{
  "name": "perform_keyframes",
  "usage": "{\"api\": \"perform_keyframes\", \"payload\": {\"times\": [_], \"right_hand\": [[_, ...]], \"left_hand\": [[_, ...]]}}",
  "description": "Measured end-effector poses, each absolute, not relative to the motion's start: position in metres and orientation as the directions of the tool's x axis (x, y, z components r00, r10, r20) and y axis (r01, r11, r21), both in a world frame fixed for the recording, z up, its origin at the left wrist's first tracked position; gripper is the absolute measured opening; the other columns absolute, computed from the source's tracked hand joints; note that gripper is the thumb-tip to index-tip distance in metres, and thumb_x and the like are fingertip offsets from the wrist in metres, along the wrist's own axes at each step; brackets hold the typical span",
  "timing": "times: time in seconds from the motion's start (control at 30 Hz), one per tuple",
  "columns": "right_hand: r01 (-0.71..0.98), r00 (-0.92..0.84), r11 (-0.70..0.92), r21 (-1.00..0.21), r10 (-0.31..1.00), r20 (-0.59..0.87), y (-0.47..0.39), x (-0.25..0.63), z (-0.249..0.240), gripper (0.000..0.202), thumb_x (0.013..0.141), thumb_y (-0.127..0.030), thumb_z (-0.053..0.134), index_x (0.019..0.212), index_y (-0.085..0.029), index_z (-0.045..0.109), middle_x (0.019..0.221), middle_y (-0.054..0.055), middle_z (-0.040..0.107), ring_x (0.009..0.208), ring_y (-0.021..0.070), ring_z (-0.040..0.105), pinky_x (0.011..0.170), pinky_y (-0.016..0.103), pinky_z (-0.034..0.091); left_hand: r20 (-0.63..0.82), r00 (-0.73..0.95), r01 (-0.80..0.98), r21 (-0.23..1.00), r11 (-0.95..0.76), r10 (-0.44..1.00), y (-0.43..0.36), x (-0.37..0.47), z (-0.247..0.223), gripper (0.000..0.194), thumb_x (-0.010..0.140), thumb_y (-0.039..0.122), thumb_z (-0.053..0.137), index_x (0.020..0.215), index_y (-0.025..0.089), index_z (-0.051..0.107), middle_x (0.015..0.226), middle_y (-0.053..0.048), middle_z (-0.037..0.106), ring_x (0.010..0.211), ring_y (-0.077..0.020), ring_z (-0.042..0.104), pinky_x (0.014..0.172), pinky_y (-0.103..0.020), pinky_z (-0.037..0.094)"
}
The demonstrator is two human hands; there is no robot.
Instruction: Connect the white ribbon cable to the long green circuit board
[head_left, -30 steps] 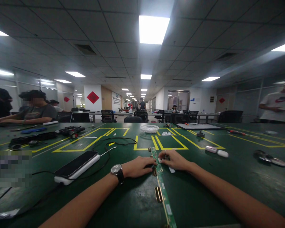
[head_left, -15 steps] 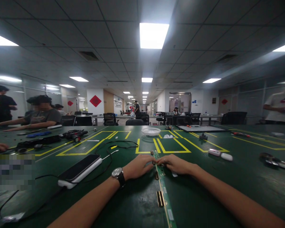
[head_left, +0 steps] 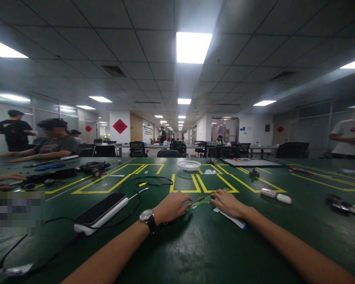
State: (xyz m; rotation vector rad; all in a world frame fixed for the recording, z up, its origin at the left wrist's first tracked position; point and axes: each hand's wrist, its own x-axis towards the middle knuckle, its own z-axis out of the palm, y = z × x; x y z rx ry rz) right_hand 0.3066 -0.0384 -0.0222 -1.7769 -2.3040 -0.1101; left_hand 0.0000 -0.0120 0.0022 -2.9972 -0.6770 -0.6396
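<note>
A long, narrow green circuit board (head_left: 201, 202) lies slanted between my hands, its right end farther away. My left hand (head_left: 172, 207), with a watch on the wrist, grips the near left end between thumb and fingers. Toward the far right end, my right hand (head_left: 228, 203) has its fingers closed over the board and covers part of it. Beneath my right palm lies a flat white strip with a blue end (head_left: 232, 219), partly hidden.
A white basket (head_left: 188, 165) stands ahead. On the left lie a phone on a white block (head_left: 100, 211) and black cables. To the right are a pink-and-white item (head_left: 275, 195) and a shiny tool (head_left: 344, 206). A co-worker (head_left: 55, 138) sits at the left.
The board has swung from pointing lengthwise toward me to lying across between my hands. My right hand has moved right, uncovering more of the white strip.
</note>
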Motion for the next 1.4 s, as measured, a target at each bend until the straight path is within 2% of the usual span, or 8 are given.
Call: {"api": "perform_keyframes", "payload": {"times": [0.27, 0.5, 0.73, 0.83, 0.93, 1.03, 1.23, 1.4], "right_hand": [[0.95, -0.24, 0.247, -0.192, 0.969, 0.057, -0.055, 0.302, -0.013, 0.07, 0.098, -0.064, 0.028, 0.149, -0.018, 0.039, 0.156, 0.016, 0.033, 0.143, 0.0342, 0.027, 0.115, 0.056, 0.024], [0.949, -0.229, 0.215, -0.228, 0.973, -0.037, -0.068, 0.295, -0.005, 0.084, 0.094, -0.074, 0.025, 0.156, -0.017, 0.023, 0.162, 0.016, 0.016, 0.148, 0.0358, 0.015, 0.118, 0.059, 0.013], [0.923, -0.239, 0.241, -0.299, 0.97, 0.044, -0.06, 0.302, -0.003, 0.071, 0.1, -0.062, 0.014, 0.149, -0.019, 0.041, 0.153, 0.013, 0.04, 0.142, 0.0313, 0.033, 0.116, 0.053, 0.024], [0.915, -0.276, 0.294, -0.276, 0.956, 0.103, -0.054, 0.299, -0.005, 0.067, 0.1, -0.061, 0.02, 0.14, -0.019, 0.054, 0.143, 0.014, 0.052, 0.131, 0.0317, 0.046, 0.112, 0.05, 0.033], [0.885, -0.376, 0.401, -0.236, 0.915, 0.144, -0.051, 0.288, -0.006, 0.061, 0.1, -0.058, 0.028, 0.134, -0.018, 0.059, 0.138, 0.014, 0.055, 0.129, 0.0305, 0.048, 0.111, 0.048, 0.033], [0.807, -0.481, 0.511, -0.297, 0.859, 0.173, -0.053, 0.272, -0.004, 0.052, 0.102, -0.051, 0.031, 0.132, -0.018, 0.058, 0.136, 0.012, 0.057, 0.129, 0.0267, 0.049, 0.112, 0.043, 0.033], [0.682, -0.586, 0.599, -0.42, 0.791, 0.176, -0.072, 0.243, 0.004, 0.028, 0.1, -0.034, 0.04, 0.109, -0.023, 0.064, 0.112, 0.002, 0.068, 0.103, 0.0208, 0.062, 0.095, 0.034, 0.044], [0.797, -0.439, 0.527, -0.295, 0.841, 0.316, -0.071, 0.255, 0.011, 0.022, 0.09, -0.023, 0.049, 0.103, -0.02, 0.066, 0.107, 0.006, 0.069, 0.1, 0.0217, 0.062, 0.092, 0.032, 0.044]], "left_hand": [[0.313, 0.871, 0.38, 0.061, -0.923, 0.379, -0.015, 0.001, -0.003, 0.027, 0.099, 0.03, 0.05, 0.122, 0.023, 0.06, 0.119, -0.005, 0.065, 0.113, -0.0234, 0.058, 0.096, -0.035, 0.044], [0.285, 0.877, 0.384, 0.068, -0.921, 0.386, -0.016, 0.001, -0.002, 0.029, 0.099, 0.031, 0.05, 0.126, 0.024, 0.059, 0.123, -0.006, 0.064, 0.115, -0.024, 0.057, 0.095, -0.035, 0.043], [0.331, 0.873, 0.357, 0.068, -0.932, 0.359, -0.014, 0.0, -0.002, 0.028, 0.1, 0.031, 0.049, 0.123, 0.023, 0.06, 0.121, -0.006, 0.065, 0.114, -0.0228, 0.057, 0.097, -0.035, 0.043], [0.353, 0.865, 0.355, 0.075, -0.932, 0.358, -0.013, 0.0, -0.001, 0.027, 0.099, 0.03, 0.048, 0.122, 0.022, 0.061, 0.121, -0.006, 0.065, 0.113, -0.0224, 0.058, 0.099, -0.035, 0.043], [0.367, 0.857, 0.36, 0.077, -0.93, 0.362, -0.011, 0.0, -0.001, 0.027, 0.1, 0.029, 0.048, 0.123, 0.022, 0.061, 0.121, -0.006, 0.065, 0.113, -0.0223, 0.058, 0.101, -0.036, 0.042], [0.379, 0.856, 0.351, 0.07, -0.934, 0.351, -0.01, 0.0, -0.003, 0.029, 0.101, 0.033, 0.046, 0.124, 0.023, 0.06, 0.121, -0.006, 0.065, 0.114, -0.0224, 0.058, 0.102, -0.036, 0.042], [0.342, 0.872, 0.345, 0.081, -0.935, 0.351, -0.015, 0.003, -0.004, 0.028, 0.099, 0.029, 0.049, 0.125, 0.024, 0.059, 0.122, -0.005, 0.064, 0.115, -0.0233, 0.056, 0.1, -0.036, 0.042], [0.328, 0.881, 0.327, 0.102, -0.939, 0.342, -0.017, 0.003, -0.006, 0.031, 0.099, 0.03, 0.05, 0.13, 0.025, 0.055, 0.128, -0.005, 0.061, 0.121, -0.0235, 0.054, 0.102, -0.036, 0.041]]}}
